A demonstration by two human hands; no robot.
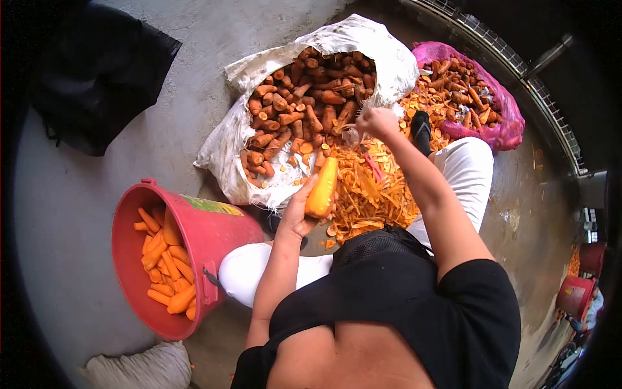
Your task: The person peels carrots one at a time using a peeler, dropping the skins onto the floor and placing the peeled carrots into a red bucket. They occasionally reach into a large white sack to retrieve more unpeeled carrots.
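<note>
My left hand [300,211] is wrapped around the thick end of a peeled orange carrot [323,188], which points up and away from me. Farther off and to the right, my right hand [377,123] is closed in a fist near the sack's edge. A pale, blurred shape shows at its fingers; I cannot tell what it is. Below that hand lies a heap of orange carrot peelings [372,198], with a red strip-like thing [372,167] on it. Behind my hands, a white sack [382,48] lies open, full of unpeeled carrots [324,97].
A red bucket [223,227] with peeled carrots [170,259] leans toward me at the left. At the back right sits a pink mesh bag [512,123] of carrots and scraps. A black bag [103,71] and a pale sack [139,368] rest on the floor. Far right, a person [593,308] is beside red buckets.
</note>
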